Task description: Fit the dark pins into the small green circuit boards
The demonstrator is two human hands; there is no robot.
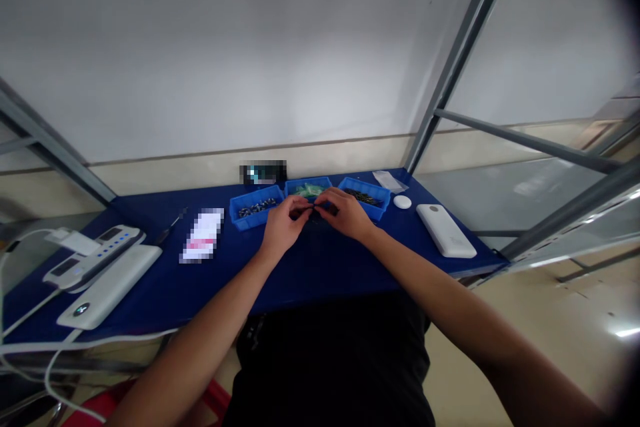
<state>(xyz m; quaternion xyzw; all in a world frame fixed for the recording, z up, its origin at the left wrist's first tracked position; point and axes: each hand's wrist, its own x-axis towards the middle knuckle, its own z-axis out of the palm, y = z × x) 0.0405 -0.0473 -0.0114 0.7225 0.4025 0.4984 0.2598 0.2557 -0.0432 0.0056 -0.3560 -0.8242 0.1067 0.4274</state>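
My left hand [289, 219] and my right hand [342, 211] meet over the middle of the blue table. Both are closed, thumb and fingertips pinched together on a small dark piece [313, 207] too small to name. Just behind them is a blue bin [326, 181] with green items in it, partly hidden by my fingers. Left of my left hand stands a blue bin [240, 221] of small shiny metal parts [257, 208]. To the right, another blue bin [383, 197] holds thin dark and brassy pieces [363, 197].
Left on the table [300, 273] lie a blurred-out phone-like sheet [203, 235], a screwdriver-like tool [170, 227], a power strip [95, 259] and a white power bank [110, 287] with cables. On the right are a white disc [403, 202], a plastic bag [390, 181] and another power bank [446, 231].
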